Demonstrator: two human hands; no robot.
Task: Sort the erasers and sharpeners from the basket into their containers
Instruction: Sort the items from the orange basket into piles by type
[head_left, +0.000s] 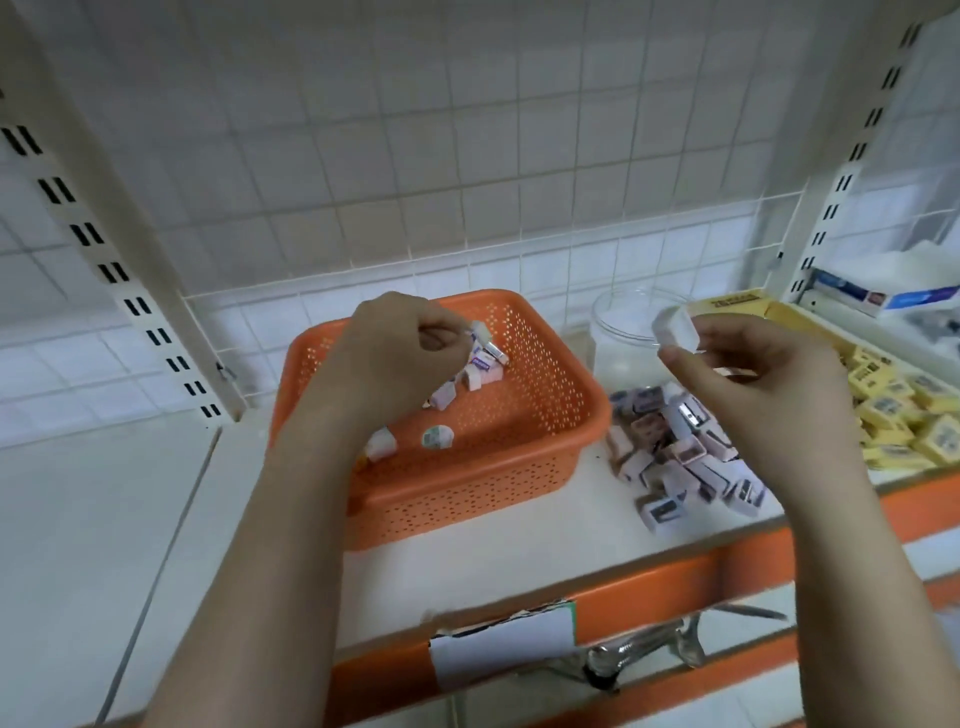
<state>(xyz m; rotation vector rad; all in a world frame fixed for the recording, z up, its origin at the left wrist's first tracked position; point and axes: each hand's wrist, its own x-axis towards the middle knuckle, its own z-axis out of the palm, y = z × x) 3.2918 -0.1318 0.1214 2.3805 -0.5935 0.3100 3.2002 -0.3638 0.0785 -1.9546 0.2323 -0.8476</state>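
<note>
Left hand (395, 348) pinches a small eraser (482, 332) above the basket (545, 415); a light grip may drop it back. Right hand (748, 374) holds a white eraser (675, 326) near the jar (623, 332), above the sharpeners (685, 452); misplacement would mix types.

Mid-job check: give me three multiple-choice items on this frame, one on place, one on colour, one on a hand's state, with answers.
1. Where is the pile of sharpeners?
A. On the shelf right of the basket
B. Inside the basket
C. Inside the jar

2. What colour is the basket?
A. Blue
B. Orange
C. Green

3. What is the left hand doing?
A. Resting flat on the shelf
B. Hanging idle
C. Pinching a small item over the basket

Answers: 1 A, the pile lies on the shelf beside the basket. 2 B, its perforated walls are orange. 3 C, its fingers pinch a small white item.
</note>
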